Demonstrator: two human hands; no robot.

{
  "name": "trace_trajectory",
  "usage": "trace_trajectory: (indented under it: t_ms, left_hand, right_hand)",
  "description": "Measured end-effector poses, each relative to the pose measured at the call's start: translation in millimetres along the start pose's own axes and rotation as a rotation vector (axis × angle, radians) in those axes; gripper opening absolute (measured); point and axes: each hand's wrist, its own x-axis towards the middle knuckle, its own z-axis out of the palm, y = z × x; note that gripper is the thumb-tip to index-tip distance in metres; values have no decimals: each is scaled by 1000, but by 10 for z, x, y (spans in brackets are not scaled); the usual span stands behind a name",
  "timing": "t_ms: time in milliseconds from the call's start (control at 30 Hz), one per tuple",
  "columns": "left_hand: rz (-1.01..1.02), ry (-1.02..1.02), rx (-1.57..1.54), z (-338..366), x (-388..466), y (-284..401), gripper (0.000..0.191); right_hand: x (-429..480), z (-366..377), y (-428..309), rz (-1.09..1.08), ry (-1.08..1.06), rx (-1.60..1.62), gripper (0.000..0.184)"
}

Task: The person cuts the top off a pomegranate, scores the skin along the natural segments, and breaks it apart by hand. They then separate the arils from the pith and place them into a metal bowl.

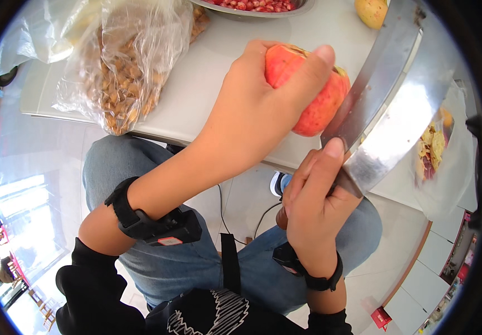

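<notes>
A red pomegranate (323,109), its top showing a cut or opened brownish patch, is gripped in my left hand (253,100) above the white table. My right hand (314,205) is closed around the handle of a broad steel cleaver (408,121); most of the handle is hidden, with a brown end showing below the fingers. The blade slants up to the right, its near end close beside the pomegranate's lower right side. Whether blade and fruit touch, I cannot tell.
A metal bowl (262,14) of red pomegranate seeds stands at the far edge of view. Left on the white table (190,96) lies a clear plastic bag (128,79) of small brown pieces. A yellowish fruit (370,14) sits far right, and peel scraps (431,146) lie on plastic to the right.
</notes>
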Motion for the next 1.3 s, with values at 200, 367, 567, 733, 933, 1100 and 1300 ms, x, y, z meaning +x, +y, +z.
trace_trajectory:
  t_ms: [200,367,567,733,933,1100,1300]
  left_hand:
    - [-46,69,-82,47,68,44,56]
    - [-73,118,-125,51,97,24,52]
    - [-137,82,-273,42,122,24,51]
    - [-260,97,-472,24,45,74,50]
    - [-362,-53,-645,-68,18,179,44]
    - [-309,7,-723,-91,43,275,54]
    - [-201,-26,-580,-180,93,240,58]
  right_hand:
    - [-14,-18,-119,43,-46,-96,26]
    - [-115,-28,-99,166,-65,-64,28]
    - [-194,36,15,59,-36,-82,31]
    - [-205,73,54,-127,-37,-207,29]
    - [-237,46,93,-245,-84,-331,15]
    - [-289,-22,201,-230,-132,-446,23]
    - [-467,-262,320,-304,-195,-489,20]
